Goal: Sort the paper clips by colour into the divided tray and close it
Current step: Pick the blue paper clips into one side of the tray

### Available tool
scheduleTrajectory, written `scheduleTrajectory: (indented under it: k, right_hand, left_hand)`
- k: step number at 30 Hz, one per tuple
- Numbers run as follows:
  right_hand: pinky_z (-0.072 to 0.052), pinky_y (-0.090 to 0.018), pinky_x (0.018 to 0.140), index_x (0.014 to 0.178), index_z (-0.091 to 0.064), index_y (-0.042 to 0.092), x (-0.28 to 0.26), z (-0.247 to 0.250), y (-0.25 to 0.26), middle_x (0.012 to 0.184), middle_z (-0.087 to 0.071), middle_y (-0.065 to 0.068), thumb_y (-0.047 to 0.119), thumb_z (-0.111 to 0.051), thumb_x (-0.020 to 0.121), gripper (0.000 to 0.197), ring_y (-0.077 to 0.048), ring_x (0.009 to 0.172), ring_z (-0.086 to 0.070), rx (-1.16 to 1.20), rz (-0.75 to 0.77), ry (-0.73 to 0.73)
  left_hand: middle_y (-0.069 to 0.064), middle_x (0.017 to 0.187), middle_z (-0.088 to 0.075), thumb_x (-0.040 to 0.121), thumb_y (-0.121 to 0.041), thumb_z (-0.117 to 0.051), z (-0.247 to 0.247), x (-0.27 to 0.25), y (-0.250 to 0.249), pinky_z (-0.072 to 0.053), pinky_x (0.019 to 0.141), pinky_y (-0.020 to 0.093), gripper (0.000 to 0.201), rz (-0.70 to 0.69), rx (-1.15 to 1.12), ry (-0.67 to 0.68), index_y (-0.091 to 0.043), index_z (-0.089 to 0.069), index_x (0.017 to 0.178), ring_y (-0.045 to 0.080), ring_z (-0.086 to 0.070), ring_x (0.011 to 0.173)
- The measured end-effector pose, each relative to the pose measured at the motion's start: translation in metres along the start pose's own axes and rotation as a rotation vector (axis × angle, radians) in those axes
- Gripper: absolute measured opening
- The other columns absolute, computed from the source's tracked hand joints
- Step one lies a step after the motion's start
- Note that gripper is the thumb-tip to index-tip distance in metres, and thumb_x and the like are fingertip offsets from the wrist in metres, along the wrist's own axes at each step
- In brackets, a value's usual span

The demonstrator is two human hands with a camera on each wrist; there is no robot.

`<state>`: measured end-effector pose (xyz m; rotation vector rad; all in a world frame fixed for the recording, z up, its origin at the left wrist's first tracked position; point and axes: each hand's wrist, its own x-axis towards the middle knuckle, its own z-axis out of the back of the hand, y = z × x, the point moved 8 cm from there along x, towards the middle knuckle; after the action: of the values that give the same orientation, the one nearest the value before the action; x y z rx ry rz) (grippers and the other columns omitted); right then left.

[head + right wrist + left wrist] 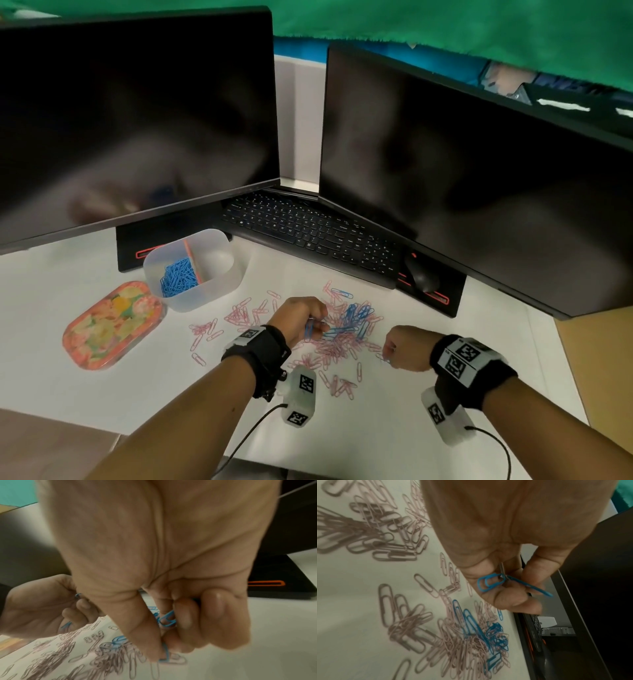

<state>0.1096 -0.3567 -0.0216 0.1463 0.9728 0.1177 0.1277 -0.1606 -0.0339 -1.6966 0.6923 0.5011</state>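
A mixed heap of pink paper clips [329,353] and blue paper clips [356,313] lies on the white desk. My left hand [301,322] hovers over the heap's left side and grips several blue clips [491,583] in curled fingers. My right hand [404,347] sits at the heap's right edge, holding blue clips [169,619] in its curled fingers while thumb and forefinger pinch another blue clip [165,654] at the desk. The clear divided tray [219,287] stands back left, with blue clips [178,275] in its left compartment. Its floral lid [111,323] lies beside it.
Two dark monitors [137,116] rise behind the work area, with a black keyboard [308,233] and mouse [423,274] under them. Loose pink clips [205,334] trail left toward the lid. Wrist camera cables [250,435] run along the near desk.
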Motion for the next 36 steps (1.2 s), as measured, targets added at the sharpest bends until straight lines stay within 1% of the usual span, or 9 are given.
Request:
scheduleTrajectory:
  k: [7, 10, 12, 17, 20, 23, 26, 31, 36]
  right_hand:
    - [-0.043, -0.026, 0.067, 0.099, -0.062, 0.003, 0.004, 0.008, 0.011, 0.099, -0.065, -0.009, 0.023, -0.045, 0.091, 0.027, -0.023, 0.089, -0.061, -0.020, -0.012, -0.067]
    - [-0.034, -0.023, 0.055, 0.078, -0.052, 0.008, 0.000, 0.014, 0.014, 0.076, -0.052, -0.003, 0.027, -0.041, 0.093, 0.026, -0.015, 0.067, -0.048, -0.003, 0.003, -0.110]
    - [-0.033, -0.024, 0.054, 0.067, -0.045, 0.011, -0.002, 0.018, 0.015, 0.070, -0.048, -0.003, 0.024, -0.041, 0.092, 0.028, -0.013, 0.062, -0.043, 0.055, 0.024, -0.153]
    - [-0.046, -0.024, 0.068, 0.077, -0.064, 0.008, 0.002, 0.016, 0.011, 0.079, -0.064, 0.001, 0.019, -0.053, 0.089, 0.020, -0.013, 0.076, -0.059, 0.374, 0.155, -0.226]
    - [-0.039, -0.016, 0.058, 0.072, -0.061, 0.013, 0.000, 0.014, 0.023, 0.068, -0.058, 0.008, 0.020, -0.055, 0.090, 0.020, -0.006, 0.063, -0.053, 0.510, 0.228, -0.232]
    - [-0.033, -0.022, 0.051, 0.078, -0.057, 0.010, 0.003, 0.015, 0.037, 0.062, -0.048, 0.002, 0.021, -0.053, 0.093, 0.019, -0.010, 0.051, -0.040, 0.669, 0.257, -0.210]
    - [-0.027, -0.022, 0.045, 0.079, -0.055, 0.010, 0.006, 0.017, 0.047, 0.064, -0.047, -0.003, 0.012, -0.050, 0.094, 0.016, -0.009, 0.046, -0.035, 0.957, 0.260, -0.168]
    - [-0.027, -0.018, 0.040, 0.080, -0.052, 0.008, 0.004, 0.021, 0.061, 0.061, -0.045, -0.004, 0.011, -0.047, 0.096, 0.017, -0.008, 0.044, -0.034, 1.173, 0.321, -0.129]
    - [-0.029, -0.026, 0.047, 0.099, -0.058, 0.002, 0.012, 0.022, 0.034, 0.065, -0.056, -0.012, 0.006, -0.042, 0.098, 0.016, -0.016, 0.050, -0.040, 1.345, 0.332, -0.234]
  left_hand:
    - [0.012, 0.070, -0.045, 0.082, 0.007, -0.036, -0.006, 0.002, -0.003, -0.040, 0.047, 0.024, 0.026, -0.004, 0.007, 0.024, -0.003, -0.050, 0.062, 0.024, -0.051, 0.053]
    - [0.009, 0.069, -0.043, 0.085, 0.002, -0.037, -0.003, 0.003, -0.001, -0.038, 0.048, 0.023, 0.025, 0.009, -0.022, 0.013, -0.005, -0.048, 0.063, 0.023, -0.046, 0.053]
    - [0.008, 0.068, -0.043, 0.085, 0.003, -0.036, 0.001, 0.002, -0.002, -0.038, 0.047, 0.023, 0.026, 0.008, -0.020, -0.007, -0.004, -0.051, 0.065, 0.021, -0.047, 0.052]
    - [0.007, 0.068, -0.043, 0.087, 0.003, -0.040, 0.005, 0.001, -0.005, -0.036, 0.047, 0.022, 0.022, -0.015, 0.110, -0.036, -0.004, -0.058, 0.078, 0.018, -0.041, 0.051]
    - [-0.003, 0.065, -0.046, 0.093, -0.014, -0.054, -0.013, 0.000, -0.004, -0.036, 0.049, 0.021, 0.012, -0.025, 0.375, 0.061, -0.011, -0.065, 0.093, 0.012, -0.039, 0.051]
    - [-0.004, 0.061, -0.049, 0.095, -0.018, -0.054, -0.030, -0.004, -0.012, -0.040, 0.052, 0.021, 0.014, -0.107, 0.534, 0.073, -0.012, -0.066, 0.098, 0.010, -0.042, 0.051]
    - [-0.004, 0.064, -0.054, 0.096, -0.015, -0.053, -0.031, -0.004, -0.023, -0.042, 0.051, 0.018, 0.014, -0.173, 0.493, 0.020, -0.012, -0.066, 0.095, 0.010, -0.046, 0.053]
    - [-0.002, 0.063, -0.057, 0.095, -0.004, -0.050, -0.035, 0.000, -0.033, -0.040, 0.051, 0.023, 0.019, -0.200, 0.382, 0.046, -0.011, -0.065, 0.088, 0.009, -0.044, 0.048]
    - [0.006, 0.069, -0.056, 0.091, 0.011, -0.030, -0.014, 0.003, -0.036, -0.039, 0.049, 0.024, 0.034, -0.173, 0.119, -0.020, -0.005, -0.057, 0.104, 0.015, -0.046, 0.054]
